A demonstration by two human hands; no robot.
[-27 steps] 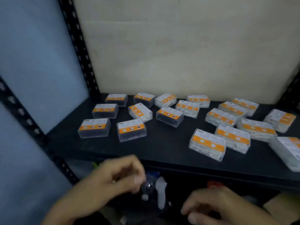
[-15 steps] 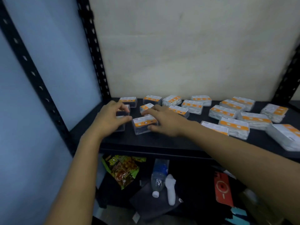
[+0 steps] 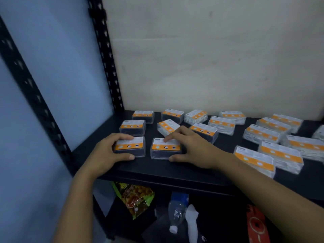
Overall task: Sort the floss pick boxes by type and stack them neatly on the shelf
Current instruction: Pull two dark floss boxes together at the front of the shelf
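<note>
Several clear floss pick boxes with orange labels lie scattered on a black shelf (image 3: 175, 174). Dark-filled boxes sit at the left, white-filled ones at the right. My left hand (image 3: 107, 151) grips a dark box (image 3: 131, 146) at the front left, thumb on its near side and fingers over its far edge. My right hand (image 3: 191, 146) grips the neighbouring dark box (image 3: 164, 149) the same way. Both boxes rest on the shelf, a small gap between them. Another dark box (image 3: 132, 127) lies just behind the left one.
White-filled boxes (image 3: 254, 160) crowd the shelf's right half. A black upright post (image 3: 107, 55) stands at the back left corner. Below the shelf lie a snack bag (image 3: 135, 199), a plastic bottle (image 3: 177, 209) and a red item (image 3: 256, 225).
Both hands rose from below the shelf edge onto the two front-left dark boxes. The view has moved closer and both hands now clasp a box each.
</note>
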